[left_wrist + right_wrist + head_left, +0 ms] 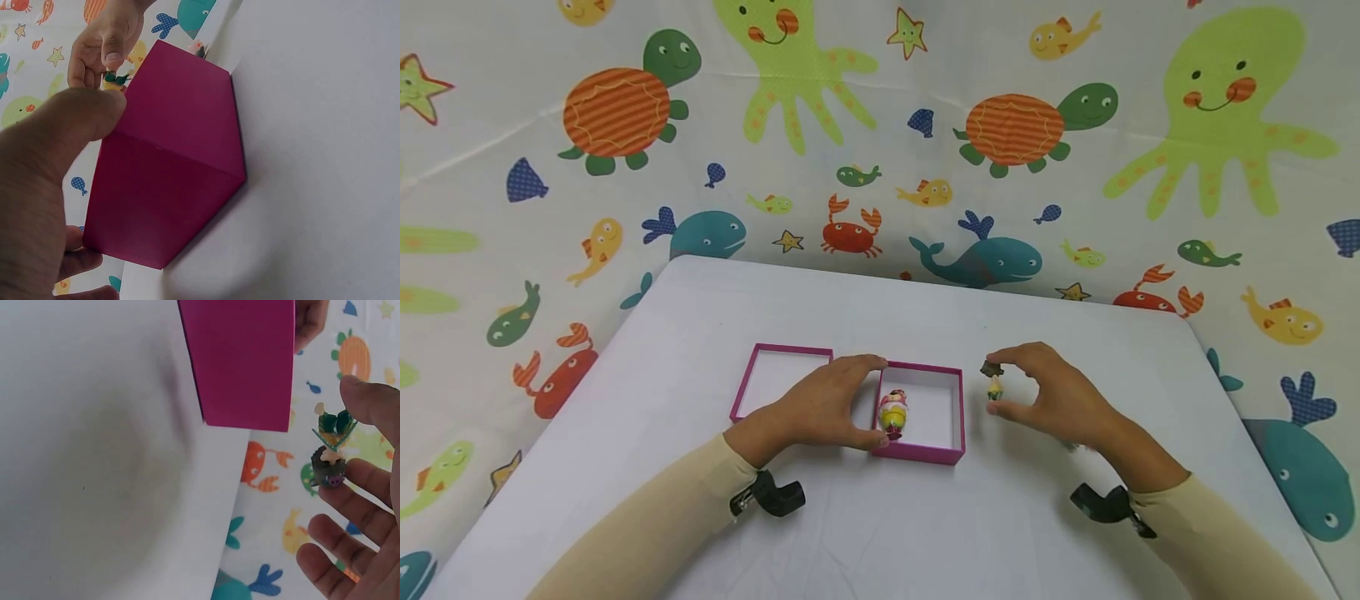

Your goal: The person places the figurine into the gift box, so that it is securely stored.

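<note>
My left hand [827, 404] spans the left side of a magenta box [925, 454] with a white inside, gripping it with the thumb at the front rim and fingers at the back. Inside, along the left wall, lies a doll figurine [893, 412] with pink hair and a yellow dress; its feet are by my left thumb. Right of the box, my right hand [1052, 396] holds a small figurine [334, 425] between thumb and fingers. It has green and yellow parts at one end and a dark grey, animal-like piece [328, 469] at the other.
Left of the box lies a second shallow magenta-rimmed tray [745, 379], partly covered by my left hand. Another small pinkish and dark object [199, 50] sits on the white table [865, 533], mostly behind my right wrist in the head view. A sea-animal curtain [880, 125] hangs behind.
</note>
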The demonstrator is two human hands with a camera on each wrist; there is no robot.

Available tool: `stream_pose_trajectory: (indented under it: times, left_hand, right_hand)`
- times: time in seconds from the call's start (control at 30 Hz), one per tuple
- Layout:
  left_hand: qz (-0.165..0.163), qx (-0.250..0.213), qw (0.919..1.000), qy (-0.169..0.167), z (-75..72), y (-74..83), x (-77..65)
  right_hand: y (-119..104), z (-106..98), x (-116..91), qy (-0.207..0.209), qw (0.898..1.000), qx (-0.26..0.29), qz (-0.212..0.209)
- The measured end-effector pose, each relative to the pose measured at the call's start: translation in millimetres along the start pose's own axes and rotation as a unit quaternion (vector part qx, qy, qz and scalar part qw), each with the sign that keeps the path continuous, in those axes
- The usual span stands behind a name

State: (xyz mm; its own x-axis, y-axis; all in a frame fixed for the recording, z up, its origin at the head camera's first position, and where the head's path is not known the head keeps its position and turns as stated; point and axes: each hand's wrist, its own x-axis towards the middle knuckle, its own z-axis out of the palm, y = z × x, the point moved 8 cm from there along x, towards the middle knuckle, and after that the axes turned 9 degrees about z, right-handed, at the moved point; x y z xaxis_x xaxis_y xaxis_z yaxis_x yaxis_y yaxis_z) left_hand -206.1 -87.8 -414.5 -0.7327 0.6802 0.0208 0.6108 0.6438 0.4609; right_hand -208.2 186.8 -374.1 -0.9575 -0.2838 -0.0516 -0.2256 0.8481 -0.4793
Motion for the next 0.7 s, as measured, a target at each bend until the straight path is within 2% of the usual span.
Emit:
stream_pose_trajectory:
  times: [0.4,0.7]
  left_hand:
    - [0.006,0.003,1.0,0.005,1.9,0.4,0.0]
    - [0.008,0.007,0.9999,0.01,0.4,-0.4,-1.6]
  right_hand:
    - [-31,12,1,0.019,0.998,-0.023,-0.056]
    - [-45,26,4,0.012,0.997,-0.032,-0.065]
